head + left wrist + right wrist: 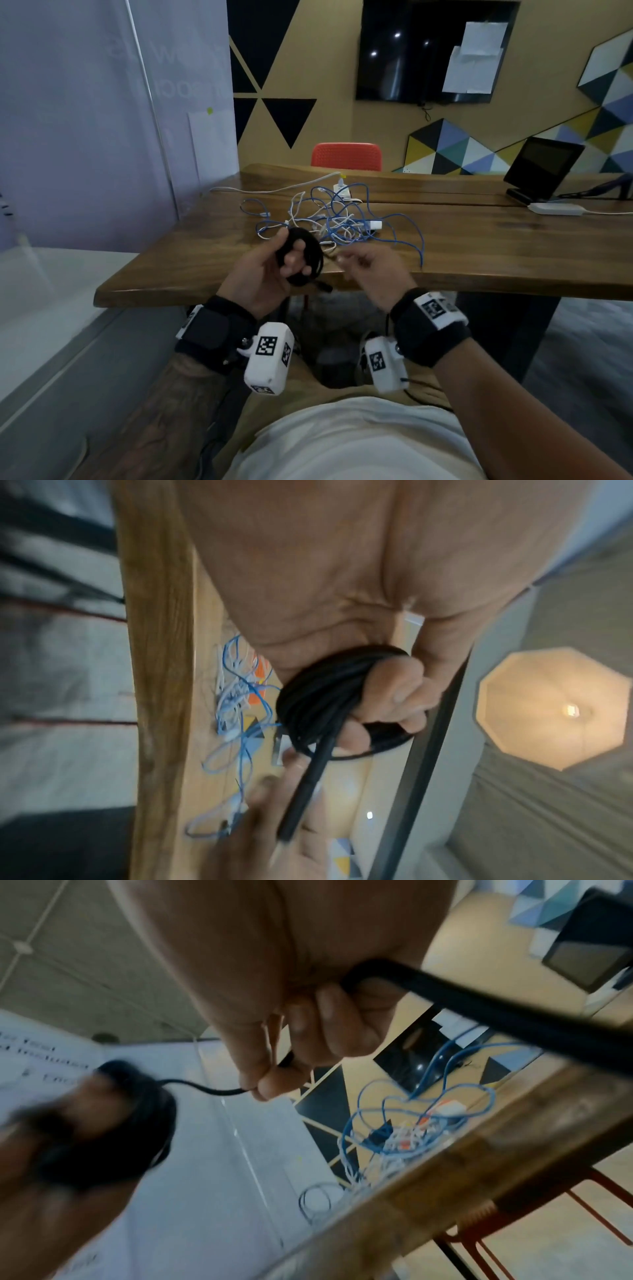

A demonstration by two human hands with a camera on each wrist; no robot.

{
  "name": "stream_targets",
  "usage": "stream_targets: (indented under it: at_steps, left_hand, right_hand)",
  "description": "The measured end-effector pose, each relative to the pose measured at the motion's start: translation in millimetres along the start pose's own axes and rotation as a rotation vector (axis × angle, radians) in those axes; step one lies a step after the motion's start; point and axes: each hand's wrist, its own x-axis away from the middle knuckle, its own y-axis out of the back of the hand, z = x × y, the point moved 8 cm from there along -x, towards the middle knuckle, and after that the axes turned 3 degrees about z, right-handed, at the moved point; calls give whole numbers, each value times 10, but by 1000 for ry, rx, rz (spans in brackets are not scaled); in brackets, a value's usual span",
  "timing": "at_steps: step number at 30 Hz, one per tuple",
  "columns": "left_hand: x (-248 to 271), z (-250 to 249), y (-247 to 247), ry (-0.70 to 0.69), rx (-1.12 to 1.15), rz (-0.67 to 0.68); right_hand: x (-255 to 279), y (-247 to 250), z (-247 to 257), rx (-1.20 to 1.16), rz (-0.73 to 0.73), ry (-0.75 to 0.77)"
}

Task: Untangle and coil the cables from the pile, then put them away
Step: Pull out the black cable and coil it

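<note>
My left hand (274, 267) grips a coiled black cable (308, 260) above the near edge of the wooden table (479, 253). In the left wrist view the fingers (394, 693) curl through the black coil (318, 696), and its plug end (298, 810) hangs down. My right hand (363, 265), just right of the coil, pinches the black cable's free strand (205, 1089) between thumb and fingers (267, 1085). A tangled pile of blue and white cables (335, 219) lies on the table behind both hands.
A white charger brick (375, 225) sits in the pile. A white power strip (555, 209) and a small black screen (544, 168) stand at the table's right. A red chair (346, 156) is behind the table, and a glass partition (102, 137) on the left.
</note>
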Motion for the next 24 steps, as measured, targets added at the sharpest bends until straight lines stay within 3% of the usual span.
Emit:
stream_targets:
  at_steps: [3, 6, 9, 11, 13, 16, 18, 24]
  left_hand:
    - [-46, -59, 92, -80, 178, -62]
    - [-99, -44, 278, -157, 131, -186]
    - [-108, -9, 370, -170, -284, -216]
    - [-99, 99, 316, -94, -553, -113]
    - [-73, 216, 198, 4, -625, 13]
    - [-9, 245, -8, 56, -580, 132]
    - [19, 223, -47, 70, -477, 143]
    - [44, 69, -69, 44, -47, 104]
  right_hand:
    - [167, -488, 106, 94, 313, -19]
    - [399, -725, 297, 192, 597, -14]
    - [327, -531, 491, 199, 474, 123]
    - [209, -276, 568, 225, 281, 210]
    - [136, -43, 585, 274, 124, 247]
    - [123, 180, 606, 243, -24, 321]
    - [93, 243, 533, 167, -35, 307]
    - [186, -114, 399, -253, 261, 95]
